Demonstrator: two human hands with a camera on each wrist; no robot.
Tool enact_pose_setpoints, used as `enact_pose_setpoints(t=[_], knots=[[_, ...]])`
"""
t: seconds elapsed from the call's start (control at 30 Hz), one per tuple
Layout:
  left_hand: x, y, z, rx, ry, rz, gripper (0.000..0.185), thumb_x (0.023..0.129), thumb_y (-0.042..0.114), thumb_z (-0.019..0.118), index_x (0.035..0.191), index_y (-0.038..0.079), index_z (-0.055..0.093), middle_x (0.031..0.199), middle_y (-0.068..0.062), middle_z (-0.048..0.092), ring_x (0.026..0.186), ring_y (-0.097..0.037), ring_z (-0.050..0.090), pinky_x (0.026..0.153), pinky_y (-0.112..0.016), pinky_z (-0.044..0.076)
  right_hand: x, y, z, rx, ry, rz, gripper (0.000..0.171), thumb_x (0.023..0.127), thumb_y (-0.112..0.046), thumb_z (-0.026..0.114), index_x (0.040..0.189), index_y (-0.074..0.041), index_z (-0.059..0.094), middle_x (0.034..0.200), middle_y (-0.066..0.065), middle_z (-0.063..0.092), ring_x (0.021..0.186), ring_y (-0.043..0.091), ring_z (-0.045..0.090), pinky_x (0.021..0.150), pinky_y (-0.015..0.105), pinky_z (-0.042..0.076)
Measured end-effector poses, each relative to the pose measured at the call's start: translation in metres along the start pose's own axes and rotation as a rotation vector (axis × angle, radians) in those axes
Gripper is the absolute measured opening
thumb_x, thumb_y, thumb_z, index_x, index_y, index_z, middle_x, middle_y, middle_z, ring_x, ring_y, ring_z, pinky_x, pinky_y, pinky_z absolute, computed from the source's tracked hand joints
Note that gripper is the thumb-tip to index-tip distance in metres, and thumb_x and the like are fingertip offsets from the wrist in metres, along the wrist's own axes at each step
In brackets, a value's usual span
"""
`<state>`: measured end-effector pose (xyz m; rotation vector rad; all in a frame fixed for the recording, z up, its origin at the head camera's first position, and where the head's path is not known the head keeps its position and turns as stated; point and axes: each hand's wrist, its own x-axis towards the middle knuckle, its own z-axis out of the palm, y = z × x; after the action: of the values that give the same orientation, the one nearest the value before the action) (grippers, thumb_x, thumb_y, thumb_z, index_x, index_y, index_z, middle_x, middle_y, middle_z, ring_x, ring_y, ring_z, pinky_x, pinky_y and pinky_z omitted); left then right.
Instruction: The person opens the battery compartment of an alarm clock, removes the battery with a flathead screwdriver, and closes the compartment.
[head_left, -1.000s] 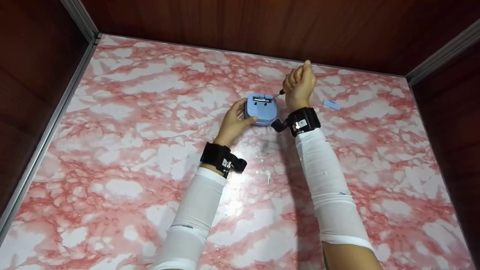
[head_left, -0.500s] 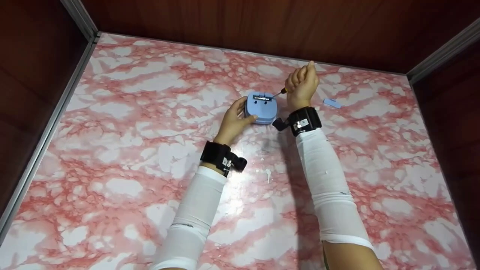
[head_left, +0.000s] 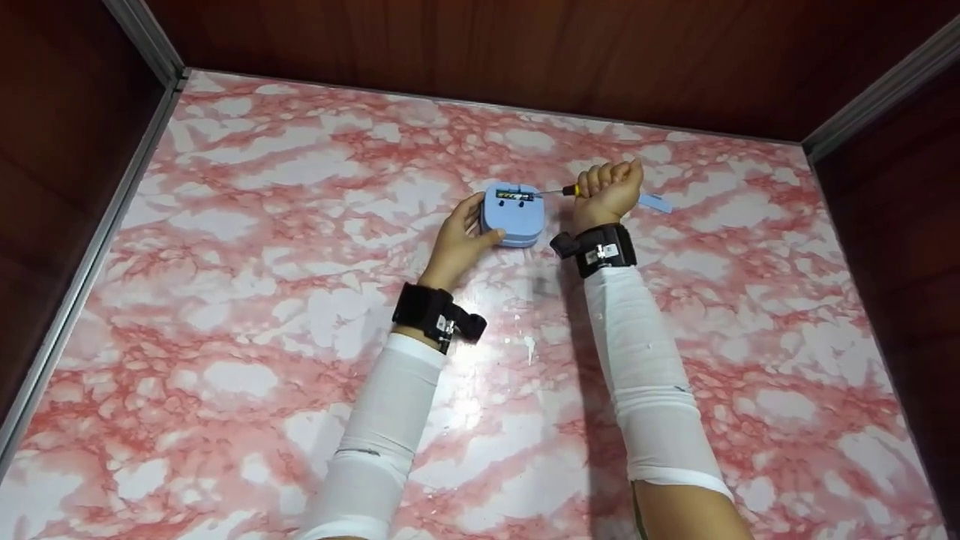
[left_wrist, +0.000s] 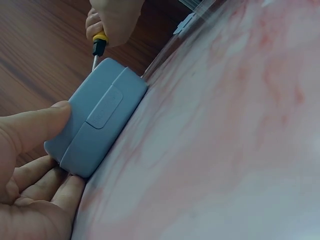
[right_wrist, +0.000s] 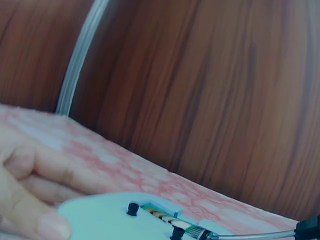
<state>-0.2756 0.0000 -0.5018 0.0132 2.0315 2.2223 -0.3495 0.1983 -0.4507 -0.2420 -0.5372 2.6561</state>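
A rounded blue plastic box (head_left: 514, 222) sits on the marbled table, its battery compartment uncovered on top. My left hand (head_left: 457, 244) grips its left side, thumb (left_wrist: 52, 120) on the upper edge and fingers along the side near the table. In the compartment lies a small striped battery (right_wrist: 172, 220). My right hand (head_left: 609, 193) holds a screwdriver (head_left: 570, 190) by its black and yellow handle, fingers curled round it. The shaft (right_wrist: 260, 235) runs almost level to the left, and its tip is at the battery's right end, by the spring.
A small blue cover (head_left: 656, 203) lies on the table just right of my right hand. Dark wood-grain panels (head_left: 480, 52) with metal edging stand at the back and both sides. Two small black pegs (right_wrist: 132, 209) stick up from the box beside the compartment.
My right hand has come down and tilted right, laying the screwdriver flatter. Its tip has gone from the box's upper right corner to the compartment's right end. The left hand keeps its hold.
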Motion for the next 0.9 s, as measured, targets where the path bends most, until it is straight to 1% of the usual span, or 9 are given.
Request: enact_pose_setpoints(t=[0.17, 0.27, 0.33, 0.43, 0.53, 0.63, 0.73, 0.9], knots=[[-0.001, -0.001, -0.001, -0.02, 0.005, 0.004, 0.076, 0.088, -0.004, 0.072, 0.155, 0.004, 0.038, 0.16, -0.017, 0.036, 0.146, -0.028, 0.038, 0.118, -0.025, 0.035, 0.002, 0.002, -0.005, 0.079, 0.131, 0.024, 0.059, 0.112, -0.028, 0.031, 0.055, -0.012, 0.03, 0.047, -0.002, 0.023, 0.035, 0.011, 0.021, 0.034, 0.023, 0.017], [-0.001, -0.001, 0.0, -0.031, 0.008, 0.006, 0.075, 0.088, -0.005, 0.072, 0.154, 0.004, 0.038, 0.16, -0.017, 0.036, 0.146, -0.028, 0.038, 0.118, -0.025, 0.035, -0.001, 0.002, -0.004, 0.106, 0.15, 0.042, 0.058, 0.111, -0.026, 0.032, 0.055, -0.013, 0.03, 0.048, -0.002, 0.022, 0.035, 0.011, 0.02, 0.034, 0.023, 0.015], [-0.001, 0.0, 0.0, -0.034, 0.009, 0.007, 0.075, 0.088, -0.005, 0.072, 0.154, 0.004, 0.038, 0.16, -0.017, 0.037, 0.146, -0.028, 0.038, 0.118, -0.025, 0.035, -0.004, 0.003, -0.001, 0.081, 0.138, 0.039, 0.057, 0.111, -0.024, 0.032, 0.055, -0.012, 0.029, 0.047, -0.002, 0.022, 0.035, 0.011, 0.02, 0.035, 0.023, 0.014], [0.0, -0.001, 0.0, -0.026, 0.002, 0.014, 0.075, 0.088, -0.004, 0.073, 0.155, 0.003, 0.038, 0.16, -0.016, 0.037, 0.146, -0.028, 0.038, 0.117, -0.024, 0.035, -0.009, 0.008, 0.007, -0.006, 0.068, -0.011, 0.057, 0.111, -0.022, 0.03, 0.055, -0.011, 0.026, 0.045, -0.002, 0.021, 0.035, 0.01, 0.017, 0.035, 0.023, 0.012], [0.002, -0.002, 0.0, -0.02, -0.003, 0.019, 0.075, 0.088, -0.003, 0.072, 0.154, 0.002, 0.037, 0.16, -0.017, 0.037, 0.146, -0.028, 0.037, 0.117, -0.023, 0.035, -0.013, 0.01, 0.016, -0.113, -0.047, -0.1, 0.057, 0.112, -0.02, 0.026, 0.055, -0.011, 0.024, 0.043, -0.003, 0.02, 0.034, 0.008, 0.016, 0.034, 0.023, 0.009], [0.002, -0.002, 0.0, -0.017, 0.0, 0.02, 0.075, 0.088, -0.004, 0.073, 0.154, 0.001, 0.038, 0.159, -0.017, 0.037, 0.146, -0.028, 0.038, 0.117, -0.023, 0.035, -0.015, 0.012, 0.022, -0.196, -0.167, -0.174, 0.058, 0.112, -0.017, 0.023, 0.054, -0.011, 0.024, 0.043, -0.004, 0.021, 0.033, 0.006, 0.016, 0.034, 0.023, 0.008], [0.002, -0.002, 0.0, -0.022, 0.001, 0.018, 0.075, 0.088, -0.004, 0.073, 0.154, 0.002, 0.038, 0.159, -0.017, 0.037, 0.145, -0.028, 0.038, 0.117, -0.024, 0.035, -0.018, 0.015, 0.025, -0.269, -0.254, -0.227, 0.058, 0.111, -0.014, 0.021, 0.054, -0.011, 0.025, 0.042, -0.005, 0.024, 0.034, 0.005, 0.016, 0.035, 0.023, 0.009], [0.001, -0.002, -0.001, -0.039, 0.0, 0.021, 0.076, 0.087, -0.006, 0.072, 0.154, 0.001, 0.037, 0.159, -0.018, 0.038, 0.145, -0.029, 0.039, 0.118, -0.025, 0.035, -0.023, 0.021, 0.029, -0.353, -0.375, -0.274, 0.058, 0.111, -0.01, 0.02, 0.052, -0.01, 0.024, 0.042, -0.007, 0.026, 0.035, 0.006, 0.015, 0.035, 0.022, 0.009]])
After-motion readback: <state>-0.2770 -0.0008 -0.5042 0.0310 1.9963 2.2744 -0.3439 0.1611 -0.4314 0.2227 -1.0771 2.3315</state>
